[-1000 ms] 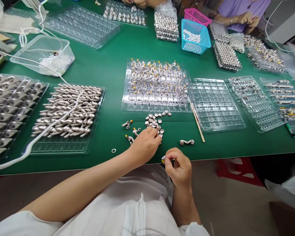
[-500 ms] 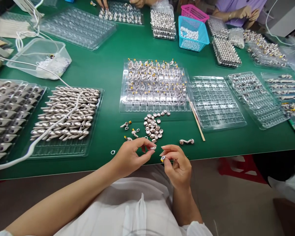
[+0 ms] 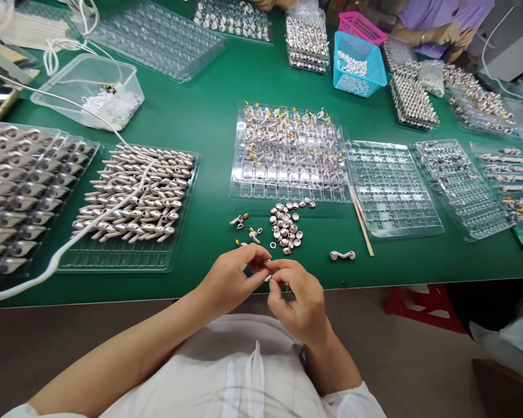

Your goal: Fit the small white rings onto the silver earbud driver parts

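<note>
My left hand [image 3: 233,278] is closed in a pinch on a small pale earbud cap, mostly covered by the fingers. Its fingertips meet those of my right hand [image 3: 300,299], which pinches an earbud piece with a white ring [image 3: 268,278] showing at the edge. Just beyond lies a heap of round earbud caps [image 3: 285,226]. To its left are several loose earbud housings [image 3: 254,235] with yellow tips, and a thin white ring [image 3: 272,245]. A joined pair of earbud pieces [image 3: 342,255] rests to the right of my hands.
Behind the caps stands a clear tray [image 3: 244,188] of yellow-tipped earbud parts. A wooden stick [image 3: 364,229] lies beside another clear tray [image 3: 396,191]. A white cable [image 3: 70,247] crosses the tray of stems [image 3: 133,203]. Across the table [image 3: 192,104], a blue basket [image 3: 372,81] stands near a co-worker's hands [image 3: 453,36].
My right hand has moved left, bringing its earbud piece against the cap in my left hand. The whole view has shifted slightly, with the table's contents appearing further right.
</note>
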### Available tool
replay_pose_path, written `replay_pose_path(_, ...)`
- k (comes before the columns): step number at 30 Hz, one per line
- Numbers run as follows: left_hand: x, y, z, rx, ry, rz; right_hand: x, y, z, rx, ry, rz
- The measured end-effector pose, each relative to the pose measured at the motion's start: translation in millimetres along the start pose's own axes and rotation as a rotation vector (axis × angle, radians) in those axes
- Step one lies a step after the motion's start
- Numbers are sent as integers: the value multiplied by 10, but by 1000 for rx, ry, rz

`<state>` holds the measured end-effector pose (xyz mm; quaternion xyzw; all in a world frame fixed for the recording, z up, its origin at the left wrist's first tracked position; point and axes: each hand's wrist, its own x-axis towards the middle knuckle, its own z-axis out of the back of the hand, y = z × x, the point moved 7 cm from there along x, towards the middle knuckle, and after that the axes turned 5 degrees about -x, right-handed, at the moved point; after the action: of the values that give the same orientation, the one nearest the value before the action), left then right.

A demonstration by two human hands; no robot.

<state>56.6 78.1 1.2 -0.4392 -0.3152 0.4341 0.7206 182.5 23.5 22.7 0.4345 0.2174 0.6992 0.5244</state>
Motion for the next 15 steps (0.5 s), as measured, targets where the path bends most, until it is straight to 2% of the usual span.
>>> replay_pose_path(4, -43, 14, 41, -41, 115, -7, 43, 41, -56, -41, 57, 62)
replay_pose_path(7, -78, 50, 73, -106, 183, 19, 68, 43, -84, 16, 124, 58)
replay_pose_path(12, -124, 166, 157, -200, 69, 134, 101, -74, -80, 67, 110, -152)
replay_pose_path(15, -148, 169, 171, -212, 7, 127, 116, -100, -120, 55, 110, -205)
